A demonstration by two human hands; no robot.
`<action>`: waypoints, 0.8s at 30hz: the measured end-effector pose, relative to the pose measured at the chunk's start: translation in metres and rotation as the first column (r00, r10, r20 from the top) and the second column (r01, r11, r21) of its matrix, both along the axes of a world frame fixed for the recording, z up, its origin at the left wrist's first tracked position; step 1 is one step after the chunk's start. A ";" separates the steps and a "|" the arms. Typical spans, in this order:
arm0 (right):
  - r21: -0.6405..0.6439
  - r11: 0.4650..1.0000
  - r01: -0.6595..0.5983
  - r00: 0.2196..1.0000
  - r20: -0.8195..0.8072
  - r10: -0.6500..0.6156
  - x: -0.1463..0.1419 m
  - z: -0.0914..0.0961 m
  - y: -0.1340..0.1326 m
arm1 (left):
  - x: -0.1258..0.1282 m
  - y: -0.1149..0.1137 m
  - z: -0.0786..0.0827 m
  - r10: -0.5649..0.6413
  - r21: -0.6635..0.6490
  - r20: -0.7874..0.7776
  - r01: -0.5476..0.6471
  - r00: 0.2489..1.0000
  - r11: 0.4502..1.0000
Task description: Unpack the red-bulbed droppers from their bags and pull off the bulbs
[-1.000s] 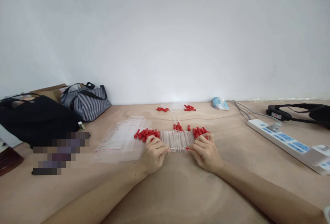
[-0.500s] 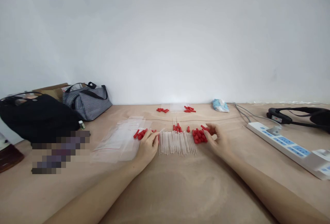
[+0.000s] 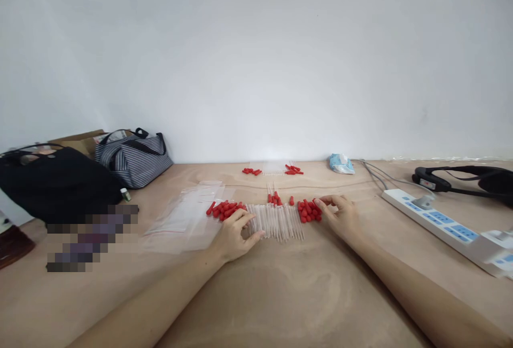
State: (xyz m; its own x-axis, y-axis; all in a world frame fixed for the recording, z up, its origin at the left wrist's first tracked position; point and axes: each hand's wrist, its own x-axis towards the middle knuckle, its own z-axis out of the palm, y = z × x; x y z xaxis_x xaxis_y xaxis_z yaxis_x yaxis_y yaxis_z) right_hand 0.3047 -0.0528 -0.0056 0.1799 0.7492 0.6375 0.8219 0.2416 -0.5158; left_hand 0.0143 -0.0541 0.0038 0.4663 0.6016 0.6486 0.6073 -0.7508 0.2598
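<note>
A row of clear thin tubes (image 3: pixel 276 221) lies on the tan table (image 3: pixel 280 294) in front of me. Red caps are heaped to its left (image 3: pixel 223 210) and right (image 3: pixel 309 210), with a few more behind (image 3: pixel 274 198). My left hand (image 3: pixel 234 234) rests at the row's left end, fingers spread and reaching onto the tubes. My right hand (image 3: pixel 340 215) sits beside the right heap, its fingertips touching the red caps, fingers loosely curled. I cannot see anything gripped in either hand.
Clear zip bags (image 3: pixel 188 217) lie left of the tubes. A black bag (image 3: pixel 56 182) and a striped bag (image 3: pixel 132 158) stand at far left. More caps and tubes (image 3: pixel 273 169) lie near the wall, with a tissue pack (image 3: pixel 342 162). A power strip (image 3: pixel 444 225) and black headset (image 3: pixel 460 177) are on the right.
A second ago both hands pinched one tube with a red cap in front of the row. They let go; the right hand moved to the right cap heap, the left back onto the tubes.
</note>
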 end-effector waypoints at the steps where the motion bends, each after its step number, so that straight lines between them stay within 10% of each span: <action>1: 0.004 1.000 0.013 1.000 0.014 -0.013 0.000 -0.001 0.001 | 0.000 0.000 0.001 0.010 0.014 -0.003 -0.010 1.000 1.000; 17: -0.072 0.996 0.062 0.997 -0.033 -0.064 0.011 -0.012 0.016 | -0.001 0.002 0.002 0.049 0.104 0.007 -0.050 0.999 0.993; 24: -0.234 0.968 0.086 0.995 0.065 -0.072 -0.015 0.035 0.031 | -0.001 0.000 0.006 0.103 0.130 -0.041 -0.097 0.994 0.987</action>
